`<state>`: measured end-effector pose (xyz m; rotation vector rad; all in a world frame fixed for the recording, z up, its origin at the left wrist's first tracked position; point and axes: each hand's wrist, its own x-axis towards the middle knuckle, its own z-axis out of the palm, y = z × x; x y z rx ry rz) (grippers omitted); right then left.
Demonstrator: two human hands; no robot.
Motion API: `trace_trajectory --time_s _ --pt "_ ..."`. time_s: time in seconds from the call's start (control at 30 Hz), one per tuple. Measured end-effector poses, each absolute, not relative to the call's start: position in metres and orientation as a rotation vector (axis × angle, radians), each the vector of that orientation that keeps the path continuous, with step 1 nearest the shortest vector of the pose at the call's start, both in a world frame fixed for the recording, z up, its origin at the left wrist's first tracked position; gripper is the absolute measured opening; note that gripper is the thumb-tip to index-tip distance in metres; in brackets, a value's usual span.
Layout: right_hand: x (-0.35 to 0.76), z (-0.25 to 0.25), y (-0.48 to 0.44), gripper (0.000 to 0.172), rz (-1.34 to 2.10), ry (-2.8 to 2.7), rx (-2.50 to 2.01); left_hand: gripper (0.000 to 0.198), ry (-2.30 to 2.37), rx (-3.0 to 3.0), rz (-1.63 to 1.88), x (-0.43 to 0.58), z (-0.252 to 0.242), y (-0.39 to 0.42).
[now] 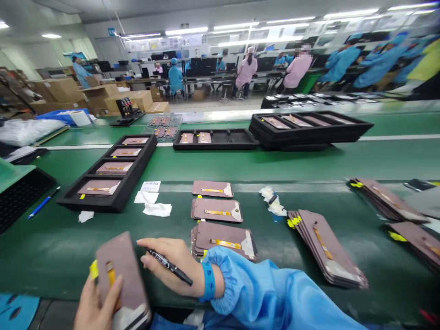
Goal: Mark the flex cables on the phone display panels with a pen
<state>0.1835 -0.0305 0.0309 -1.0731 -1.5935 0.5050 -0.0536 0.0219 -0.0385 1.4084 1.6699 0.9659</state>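
- Lower left of frame: I see the left hand (91, 308) clamped on the panel (125, 270), thumb across its face.
- Lower centre: right hand (182, 261), fingers together pinching the black pen (170, 267), just beside the panel.

I read one head-worn camera, facing forward and down over the green bench (309, 169); left hand (92, 308) and right hand (168, 263) lie close, lower left.

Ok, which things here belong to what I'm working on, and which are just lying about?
In hand: panel in the left hand; black pen in the right hand; three panel stacks just ahead of it.
Lying about: blue pen, paper scraps, black tray of panels at left, fanned panel pile at right.
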Motion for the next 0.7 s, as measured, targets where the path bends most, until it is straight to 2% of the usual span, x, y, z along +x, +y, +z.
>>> trace_trajectory --time_s 0.07,0.13,0.3,0.5,0.7 --pt "0.190 0.035 -0.031 0.031 0.483 -1.559 -1.041 0.099 1.482 1.352 0.916 -0.006 -0.037 0.031" --pt "0.193 0.033 -0.029 0.027 0.480 -1.495 -1.047 0.108 1.362 1.406 0.845 0.028 -0.038 0.035" --pt "0.195 0.022 -0.019 0.019 0.550 -1.316 -1.213 0.093 1.500 1.769 0.722 0.054 -0.042 0.031" --pt "0.198 0.016 -0.013 0.018 0.814 -1.133 -1.266 0.069 1.834 2.516 0.084 0.060 0.000 0.007" --pt "0.203 0.003 -0.017 0.031 0.900 -1.076 -1.358 0.073 1.744 2.652 -0.145 0.052 0.017 0.000"
